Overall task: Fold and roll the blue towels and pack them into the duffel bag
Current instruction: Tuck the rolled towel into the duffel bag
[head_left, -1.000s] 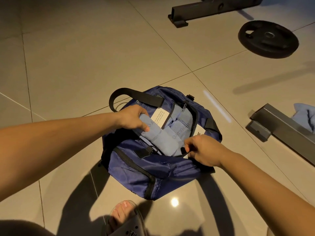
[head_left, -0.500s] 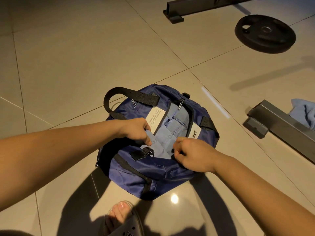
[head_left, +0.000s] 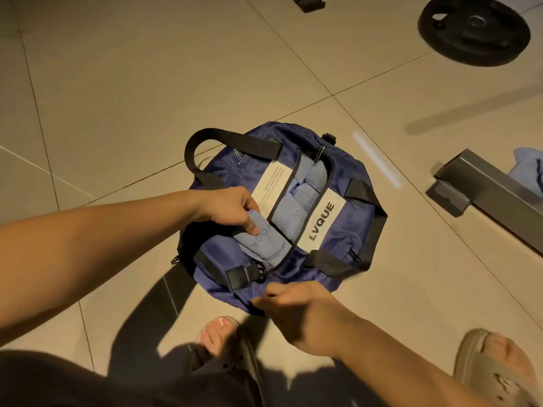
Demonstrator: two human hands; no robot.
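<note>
A navy duffel bag with black straps and a white LVQUE patch lies unzipped on the tiled floor. Rolled light-blue towels fill its opening. My left hand grips the nearest rolled towel at the bag's left lip, fingers curled over it. My right hand is at the bag's near end, fingers curled and pinching the navy fabric there. Another blue towel lies on the floor at the far right, partly behind a metal bar.
A black weight plate lies at the top right. A grey metal bar crosses the right side. A dark frame foot is at the top edge. My sandalled feet stand just below the bag.
My right hand has drawn back from the bag's opening to its near end. The bag's right flap now lies flat, showing the LVQUE patch. My left hand stays on the towel.
</note>
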